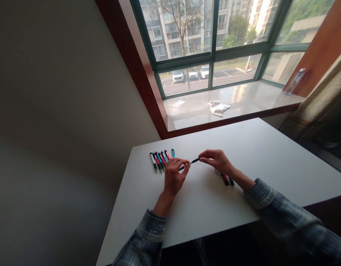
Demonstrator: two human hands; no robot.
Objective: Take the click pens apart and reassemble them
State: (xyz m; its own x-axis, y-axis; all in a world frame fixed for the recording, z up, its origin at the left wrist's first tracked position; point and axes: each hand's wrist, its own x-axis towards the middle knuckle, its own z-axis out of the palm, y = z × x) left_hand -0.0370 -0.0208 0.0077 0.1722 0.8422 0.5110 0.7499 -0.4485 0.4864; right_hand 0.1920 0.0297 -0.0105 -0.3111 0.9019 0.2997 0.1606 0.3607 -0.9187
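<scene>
Between my two hands a slim pen (pixel 190 163) is held at a slant above the white table, dark at both ends with a pale stretch in the middle. My left hand (pixel 173 174) pinches its lower left part between thumb and fingers. The upper right black end is in the fingertips of my right hand (pixel 218 162). Just beyond my left hand lies a row of several click pens (pixel 157 161) with white, red and teal barrels and black grips; my hand partly covers it. Beneath my right wrist are more pen parts (pixel 226 179), red, teal and black, partly hidden.
The white table (pixel 209 207) meets a window sill (pixel 242 98) at its far side. On the sill lie a crumpled white packet (pixel 218 108) and a paper slip (pixel 178 103); a clear bottle (pixel 295 82) stands at the right. A curtain (pixel 320 88) hangs at the right, and a wall rises at the left.
</scene>
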